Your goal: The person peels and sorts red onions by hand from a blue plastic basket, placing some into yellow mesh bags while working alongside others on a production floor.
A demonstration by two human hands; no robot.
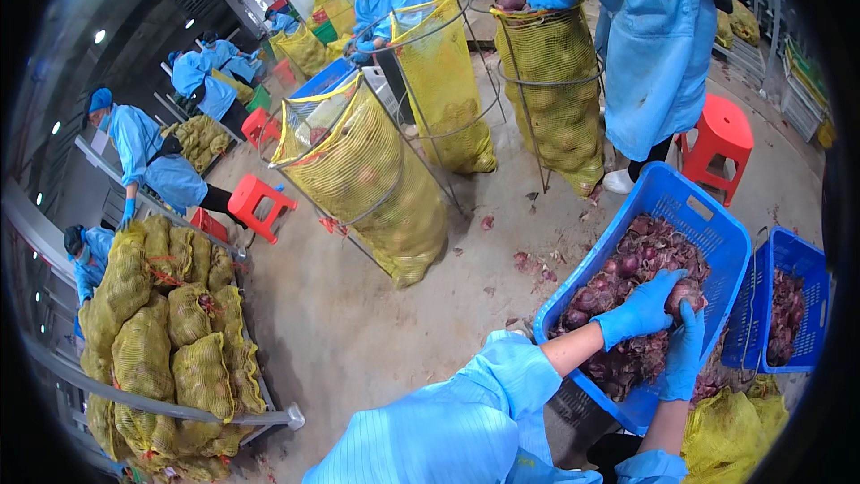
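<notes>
Both my hands wear blue gloves and are over a blue plastic crate (729,242) of red onions (628,265) and loose papery skins. One red onion (688,298) is held between them above the heap. My left hand (641,309) reaches in from the left, its fingers against the onion's upper left side. From below, my right hand (684,353) has its fingertips on the same onion's lower side. The gloves partly cover the onion and the heap beneath.
A second blue crate (816,302) with onions or skins stands at right, above a yellow mesh bag (729,427). Wire stands hold mesh sacks (376,202) ahead. A co-worker (655,54) stands near a red stool (729,131). Filled sacks (144,349) load a metal-railed cart at left.
</notes>
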